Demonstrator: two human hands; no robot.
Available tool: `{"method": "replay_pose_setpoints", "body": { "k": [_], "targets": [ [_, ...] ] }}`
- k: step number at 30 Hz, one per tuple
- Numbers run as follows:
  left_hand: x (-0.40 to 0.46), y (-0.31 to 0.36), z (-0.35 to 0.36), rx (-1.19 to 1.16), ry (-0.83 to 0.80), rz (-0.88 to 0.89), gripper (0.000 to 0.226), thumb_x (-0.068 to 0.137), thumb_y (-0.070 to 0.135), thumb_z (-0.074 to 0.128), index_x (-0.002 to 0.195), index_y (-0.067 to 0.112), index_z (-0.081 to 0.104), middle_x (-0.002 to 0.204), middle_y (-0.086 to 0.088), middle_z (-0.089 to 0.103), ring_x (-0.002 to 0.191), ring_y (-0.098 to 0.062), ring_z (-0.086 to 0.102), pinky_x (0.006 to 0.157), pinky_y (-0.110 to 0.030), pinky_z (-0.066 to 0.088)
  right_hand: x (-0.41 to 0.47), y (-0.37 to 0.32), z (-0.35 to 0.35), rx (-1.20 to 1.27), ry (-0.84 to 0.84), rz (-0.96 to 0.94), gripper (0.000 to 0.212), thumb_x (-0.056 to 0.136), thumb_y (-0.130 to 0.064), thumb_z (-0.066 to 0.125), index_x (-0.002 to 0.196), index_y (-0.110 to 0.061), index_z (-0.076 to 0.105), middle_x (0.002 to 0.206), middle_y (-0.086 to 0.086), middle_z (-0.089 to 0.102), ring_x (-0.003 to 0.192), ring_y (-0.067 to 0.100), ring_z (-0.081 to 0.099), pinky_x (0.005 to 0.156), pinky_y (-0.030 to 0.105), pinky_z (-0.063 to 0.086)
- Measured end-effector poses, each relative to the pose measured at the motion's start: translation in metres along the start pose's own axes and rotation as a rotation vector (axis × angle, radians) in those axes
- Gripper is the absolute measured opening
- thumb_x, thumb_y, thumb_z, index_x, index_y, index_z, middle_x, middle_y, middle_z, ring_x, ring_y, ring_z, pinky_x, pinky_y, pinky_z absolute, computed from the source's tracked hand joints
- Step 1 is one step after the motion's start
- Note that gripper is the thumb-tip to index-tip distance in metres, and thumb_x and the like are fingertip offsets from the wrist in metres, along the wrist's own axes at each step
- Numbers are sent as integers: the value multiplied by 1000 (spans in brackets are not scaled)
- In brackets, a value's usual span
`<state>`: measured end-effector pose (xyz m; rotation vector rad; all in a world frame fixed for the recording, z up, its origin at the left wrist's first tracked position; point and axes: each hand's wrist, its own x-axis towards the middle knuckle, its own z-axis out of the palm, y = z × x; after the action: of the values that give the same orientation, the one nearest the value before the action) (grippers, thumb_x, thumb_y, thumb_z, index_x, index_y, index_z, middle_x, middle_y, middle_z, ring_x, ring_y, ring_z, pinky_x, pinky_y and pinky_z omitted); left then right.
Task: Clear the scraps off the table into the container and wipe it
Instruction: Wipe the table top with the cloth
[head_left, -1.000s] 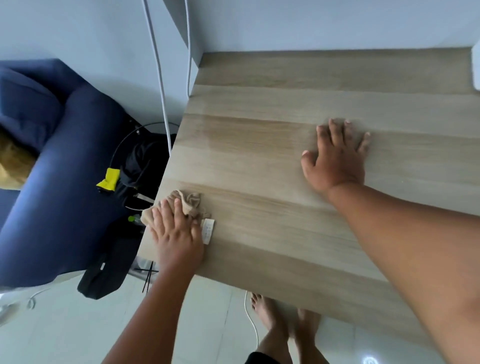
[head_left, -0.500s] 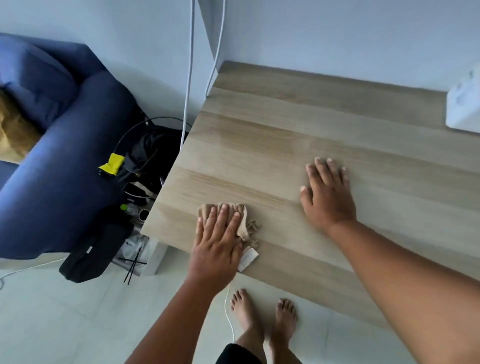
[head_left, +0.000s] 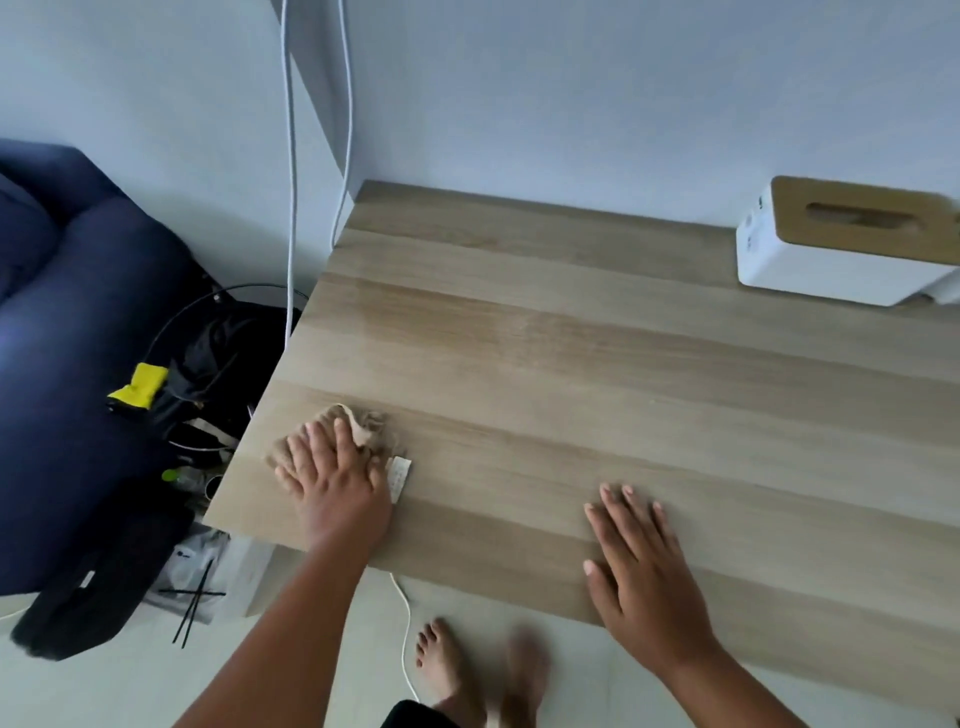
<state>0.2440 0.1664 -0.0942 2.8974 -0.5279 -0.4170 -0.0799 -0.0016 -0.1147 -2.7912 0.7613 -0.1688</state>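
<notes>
Fingers of the left hand (head_left: 337, 486) lie spread and nearly straight on the cloth (head_left: 358, 431), pressing it flat to the table (head_left: 571, 374) at lower left of the frame, close to the near-left corner; a white tag (head_left: 399, 477) pokes out beside the thumb. The right hand (head_left: 636, 577) rests palm-down at lower right, fingers straight and released, holding nothing — it looks to be bracing. No scraps show on the wood, so the wiping step seems to be in hand. To do it well, I judge, keep the whole palm over the cloth so it does not bunch, sweep in overlapping lanes along the grain, and carry the stroke off the edge. The white box (head_left: 831, 260) at upper right sits well apart — wipe up to it.
</notes>
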Motion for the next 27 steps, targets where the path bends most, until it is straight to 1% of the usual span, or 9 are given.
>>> {"method": "replay_pose_setpoints", "body": {
  "k": [6,9,12,15,17,20,22,25,27],
  "targets": [
    [-55,117,36,88,-102,409,80,98,56,29,166,21,5,172,-13,-9,158,-35,-16,124,-57,-12,4,15,-23,160,108,181,61,97,-34,47,148,-2,51,155,15,49,146,34,45,119,57,34],
    [-84,178,47,-19,-263,589,77,102,55,33,166,25,1,172,-8,-15,157,-29,-22,124,-51,-19,7,22,-33,318,194,244,58,98,-32,49,149,-4,50,150,13,54,139,31,52,116,47,41],
    [-87,215,38,-212,-389,692,65,107,41,35,165,24,11,174,-5,5,160,-23,-2,129,-44,-1,16,29,-42,362,201,223,55,100,-33,49,149,-10,50,154,7,50,143,23,47,119,33,34],
    [-64,204,18,-380,-311,659,58,107,34,38,162,22,27,168,-1,31,155,-18,26,127,-40,21,29,34,-42,319,204,155,50,100,-30,57,146,-12,55,156,3,49,148,18,40,121,36,35],
    [-39,179,11,-365,-217,621,55,106,34,44,158,18,36,163,-3,40,152,-20,33,126,-39,24,38,38,-39,251,199,58,47,96,-27,65,140,-9,62,151,6,54,149,23,40,119,46,38],
    [5,140,10,-185,-126,649,57,106,42,46,156,14,42,165,-7,35,155,-24,25,126,-37,16,52,42,-31,153,136,-65,50,94,-32,68,137,-9,65,148,9,57,150,29,39,120,51,37],
    [32,120,12,-43,-90,690,65,101,55,38,156,20,42,169,-6,27,158,-26,17,128,-43,12,64,40,-27,77,50,-96,56,97,-39,62,145,-11,58,158,9,47,154,28,30,123,50,31],
    [62,101,15,105,-1,702,78,93,72,34,159,30,34,171,-5,20,159,-29,12,128,-53,8,80,35,-21,-49,-23,-90,62,100,-49,51,154,-18,47,167,5,33,157,28,22,124,51,26],
    [73,96,20,118,49,672,84,91,78,36,160,32,28,171,-6,18,159,-30,10,127,-56,8,92,33,-17,-105,-26,-71,64,99,-55,49,154,-23,46,167,2,34,154,29,29,116,52,31]
  ]
}}
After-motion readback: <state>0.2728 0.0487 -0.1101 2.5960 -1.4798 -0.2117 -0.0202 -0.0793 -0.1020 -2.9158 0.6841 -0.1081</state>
